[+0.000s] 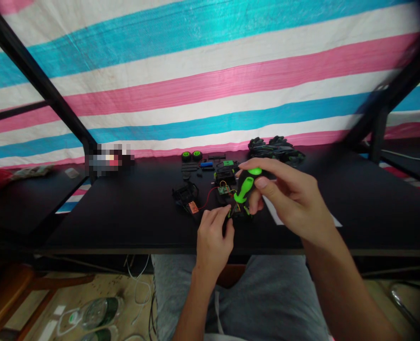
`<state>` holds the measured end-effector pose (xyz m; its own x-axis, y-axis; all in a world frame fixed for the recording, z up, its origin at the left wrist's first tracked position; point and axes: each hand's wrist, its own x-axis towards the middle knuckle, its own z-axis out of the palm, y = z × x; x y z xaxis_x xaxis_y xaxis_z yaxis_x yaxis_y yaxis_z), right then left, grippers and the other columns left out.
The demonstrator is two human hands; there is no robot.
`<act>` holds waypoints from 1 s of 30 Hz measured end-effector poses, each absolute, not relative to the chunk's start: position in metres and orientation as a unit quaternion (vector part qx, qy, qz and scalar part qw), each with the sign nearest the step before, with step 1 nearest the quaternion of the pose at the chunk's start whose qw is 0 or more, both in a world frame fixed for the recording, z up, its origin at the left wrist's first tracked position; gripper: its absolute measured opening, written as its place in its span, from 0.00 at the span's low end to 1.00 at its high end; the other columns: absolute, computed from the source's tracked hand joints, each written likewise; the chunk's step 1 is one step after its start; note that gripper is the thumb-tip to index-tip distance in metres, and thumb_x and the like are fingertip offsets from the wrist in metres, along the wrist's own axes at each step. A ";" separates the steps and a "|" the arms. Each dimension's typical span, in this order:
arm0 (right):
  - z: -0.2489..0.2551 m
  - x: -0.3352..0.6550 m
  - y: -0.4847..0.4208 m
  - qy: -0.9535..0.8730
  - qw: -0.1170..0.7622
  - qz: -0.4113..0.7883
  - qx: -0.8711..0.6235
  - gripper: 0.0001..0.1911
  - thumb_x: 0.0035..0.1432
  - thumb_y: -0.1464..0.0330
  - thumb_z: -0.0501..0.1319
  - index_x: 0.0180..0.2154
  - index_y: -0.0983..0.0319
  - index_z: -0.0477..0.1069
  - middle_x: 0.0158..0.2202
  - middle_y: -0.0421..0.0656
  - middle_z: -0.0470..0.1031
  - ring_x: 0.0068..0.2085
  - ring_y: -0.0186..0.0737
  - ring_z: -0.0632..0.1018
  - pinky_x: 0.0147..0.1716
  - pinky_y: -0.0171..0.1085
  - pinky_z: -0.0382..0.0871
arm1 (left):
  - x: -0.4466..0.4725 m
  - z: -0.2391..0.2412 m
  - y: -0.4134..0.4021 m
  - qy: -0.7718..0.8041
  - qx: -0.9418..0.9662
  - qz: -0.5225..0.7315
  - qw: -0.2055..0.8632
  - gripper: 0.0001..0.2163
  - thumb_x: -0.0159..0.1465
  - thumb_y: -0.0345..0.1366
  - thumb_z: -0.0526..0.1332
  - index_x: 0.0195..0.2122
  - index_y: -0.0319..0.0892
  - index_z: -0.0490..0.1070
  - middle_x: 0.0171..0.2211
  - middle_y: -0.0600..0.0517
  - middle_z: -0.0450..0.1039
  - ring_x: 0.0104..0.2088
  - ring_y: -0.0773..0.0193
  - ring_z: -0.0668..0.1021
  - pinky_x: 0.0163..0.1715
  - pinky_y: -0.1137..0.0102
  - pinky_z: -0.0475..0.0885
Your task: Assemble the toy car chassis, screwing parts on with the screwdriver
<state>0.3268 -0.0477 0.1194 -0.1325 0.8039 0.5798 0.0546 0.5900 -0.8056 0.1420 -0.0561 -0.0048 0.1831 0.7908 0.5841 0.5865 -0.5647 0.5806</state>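
My right hand (284, 194) grips a screwdriver (245, 188) by its green and black handle, which is tilted with its shaft end downward. Below it lies a black and green toy car chassis (243, 210), partly hidden by my hands. My left hand (215, 232) closes its fingers on the chassis's left edge. A small green circuit board (224, 190) sits just behind, with a red wire running to a copper-coloured piece (193, 207) on a black plastic part (183, 193). The screwdriver's tip is too small to make out.
Two black wheels with green hubs (191, 156), a blue cylinder (206, 164) and dark strips (190, 167) lie toward the back. A black car body (275, 149) stands at back right. White paper (274, 210) lies under my right hand. Black posts (380, 104) frame the table.
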 end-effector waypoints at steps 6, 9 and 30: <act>0.119 0.325 -0.048 -0.663 0.592 0.347 -0.300 0.13 0.75 0.63 0.69 0.57 0.48 0.84 0.49 0.40 0.86 0.29 0.30 0.85 0.27 0.31 0.83 | 0.142 0.005 -0.062 0.449 0.752 0.461 0.140 0.17 0.83 0.33 0.54 0.63 0.40 0.80 0.55 0.42 0.86 0.53 0.50 0.84 0.58 0.52 0.82; 0.119 0.324 -0.047 -0.655 0.601 0.347 -0.299 0.13 0.73 0.63 0.70 0.57 0.47 0.85 0.50 0.41 0.86 0.28 0.30 0.85 0.27 0.32 0.83 | 0.141 0.007 -0.064 0.450 0.743 0.466 0.166 0.19 0.84 0.35 0.50 0.64 0.39 0.79 0.57 0.41 0.85 0.56 0.51 0.84 0.60 0.53 0.81; 0.115 0.323 -0.052 -0.673 0.588 0.297 -0.336 0.15 0.77 0.64 0.66 0.60 0.46 0.83 0.51 0.41 0.82 0.24 0.24 0.78 0.22 0.30 0.75 | 0.144 -0.010 -0.057 0.444 0.763 0.461 0.085 0.23 0.74 0.23 0.62 0.67 0.45 0.78 0.54 0.45 0.86 0.52 0.53 0.85 0.57 0.54 0.85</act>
<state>0.3234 -0.0518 0.1155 -0.0836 0.8019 0.5916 0.1034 0.5975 -0.7952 0.1440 -0.0568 -0.0099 0.1803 0.7560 0.6292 0.5990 -0.5918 0.5394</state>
